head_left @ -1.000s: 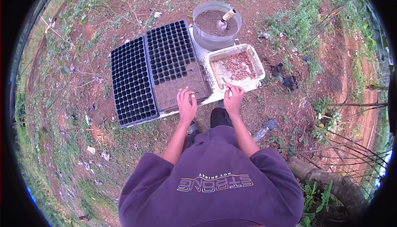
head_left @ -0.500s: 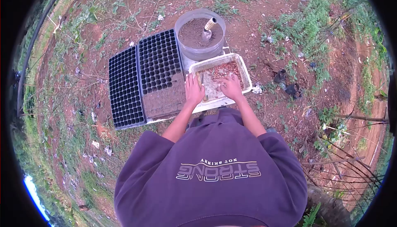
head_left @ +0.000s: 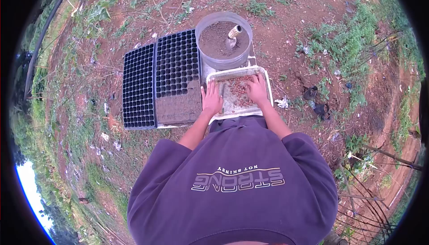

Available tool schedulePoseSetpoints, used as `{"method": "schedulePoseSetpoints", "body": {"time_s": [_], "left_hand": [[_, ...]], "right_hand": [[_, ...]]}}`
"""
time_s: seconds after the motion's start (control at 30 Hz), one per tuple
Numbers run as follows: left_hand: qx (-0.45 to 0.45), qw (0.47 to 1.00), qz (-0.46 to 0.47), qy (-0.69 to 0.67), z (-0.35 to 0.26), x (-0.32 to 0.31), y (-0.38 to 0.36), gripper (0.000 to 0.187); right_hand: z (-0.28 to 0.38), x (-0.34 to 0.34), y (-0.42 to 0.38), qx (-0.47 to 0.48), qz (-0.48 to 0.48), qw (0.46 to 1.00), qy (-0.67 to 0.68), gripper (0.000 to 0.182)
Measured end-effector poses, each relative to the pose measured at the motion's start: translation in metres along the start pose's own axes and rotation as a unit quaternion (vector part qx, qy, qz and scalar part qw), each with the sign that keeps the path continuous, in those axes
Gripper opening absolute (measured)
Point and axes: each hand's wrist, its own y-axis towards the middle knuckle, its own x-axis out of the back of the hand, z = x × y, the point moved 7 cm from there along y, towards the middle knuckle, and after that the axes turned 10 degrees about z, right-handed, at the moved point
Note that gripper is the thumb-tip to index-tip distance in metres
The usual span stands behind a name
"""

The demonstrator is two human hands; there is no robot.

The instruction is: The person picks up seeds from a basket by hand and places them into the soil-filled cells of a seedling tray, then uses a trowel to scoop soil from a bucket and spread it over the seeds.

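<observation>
A white rectangular plastic basket [head_left: 269,88] holds many small reddish-brown seeds [head_left: 243,98], scattered over its pale bottom. My left hand [head_left: 212,98] lies over the basket's left side, fingers stretched and apart. Inside the basket, toward its right side, my right hand [head_left: 257,91] reaches down among the seeds with its fingers extended; nothing held shows, though the fingertips are small in view. Left of the basket is a black seedling tray [head_left: 178,62], its near cells covered with brown soil [head_left: 178,108].
Behind the basket stands a round clear-walled tub [head_left: 225,62] of soil, with a trowel [head_left: 233,35] stuck upright in it. A second black cell tray [head_left: 139,86] lies at far left. Dark shoes [head_left: 319,108] rest on the ground at right.
My right hand has moved farther into the basket, toward its back right, and its fingers have straightened. My left hand stays at the left side. The whole view has shifted slightly.
</observation>
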Motion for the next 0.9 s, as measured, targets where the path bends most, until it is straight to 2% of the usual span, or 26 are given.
{"method": "schedulePoseSetpoints", "body": {"time_s": [0.1,0.17,0.23,0.3,0.47,0.8,0.9], "left_hand": [[0.001,1.000,0.022,0.018,-0.003,0.002,0.011,0.065],[0.026,0.999,0.005,0.017,-0.003,-0.002,0.010,0.064],[0.025,0.999,-0.016,0.011,0.001,-0.004,0.011,0.061],[0.007,1.000,-0.030,0.002,0.001,-0.005,0.010,0.057],[0.015,0.999,-0.035,0.014,-0.003,0.002,0.008,0.053],[0.014,0.999,-0.037,0.007,-0.004,0.003,0.006,0.057],[0.016,1.000,-0.021,0.008,-0.003,0.001,0.008,0.060]], "right_hand": [[0.000,-0.004,0.019,0.008,0.046,0.998,-0.044,0.025],[-0.004,-0.017,0.020,0.003,0.115,0.991,-0.065,0.025],[-0.006,-0.024,0.023,0.002,0.119,0.991,-0.066,0.024],[-0.003,-0.025,0.021,0.009,0.088,0.995,-0.052,0.022],[0.004,-0.028,0.024,0.021,0.093,0.991,-0.089,0.021],[0.010,-0.040,0.030,0.040,0.091,0.992,-0.075,0.021],[0.016,-0.030,0.028,0.050,0.050,0.995,-0.067,0.019]]}}
